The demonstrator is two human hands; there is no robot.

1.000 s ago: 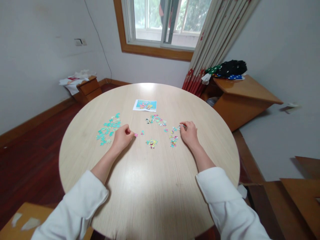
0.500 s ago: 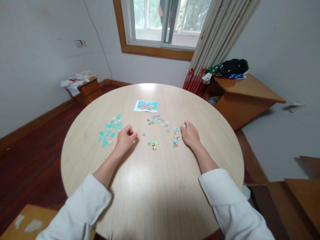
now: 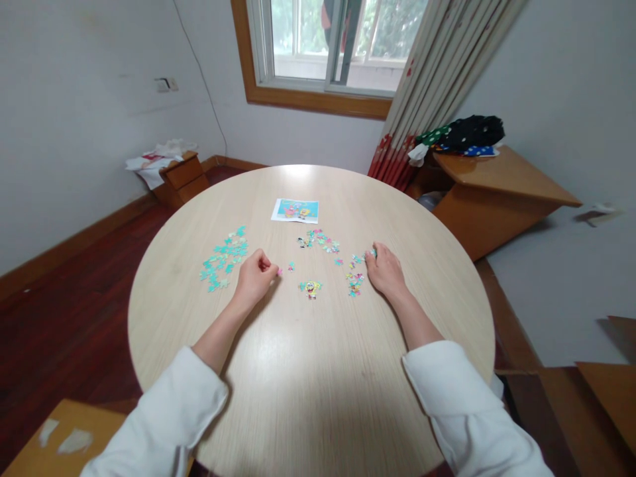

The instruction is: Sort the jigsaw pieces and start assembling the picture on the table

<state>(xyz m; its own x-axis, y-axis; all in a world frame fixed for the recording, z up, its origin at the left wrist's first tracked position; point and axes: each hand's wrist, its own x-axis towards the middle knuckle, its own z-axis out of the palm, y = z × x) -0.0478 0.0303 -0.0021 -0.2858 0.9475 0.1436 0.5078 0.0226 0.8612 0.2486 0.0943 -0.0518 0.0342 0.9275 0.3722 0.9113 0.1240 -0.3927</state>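
My left hand [image 3: 255, 275] is closed in a pinch, with a pink jigsaw piece [image 3: 279, 271] at its fingertips, close above the table. A small turquoise and pink piece [image 3: 291, 267] lies just beyond it. To the right, my right hand [image 3: 385, 270] rests with curled fingers closed on a turquoise jigsaw piece [image 3: 373, 252]. Beside that hand lies a cluster of mixed-colour pieces [image 3: 354, 283]. Between the hands sits a joined section showing a yellow cartoon character [image 3: 311, 289]. More multicoloured pieces [image 3: 322, 241] form a loose arc farther back.
Turquoise pieces [image 3: 224, 258] are spread left of my left hand. A printed reference picture [image 3: 297, 211] lies toward the back of the round table [image 3: 318, 371]. Behind are a small wooden cabinet [image 3: 185, 179] at left and a tilted wooden desk [image 3: 501, 192] with cloths at right.
The whole view has shifted slightly, so everything appears a little farther right. Both hands keep nearly the same places and grips among the pieces.
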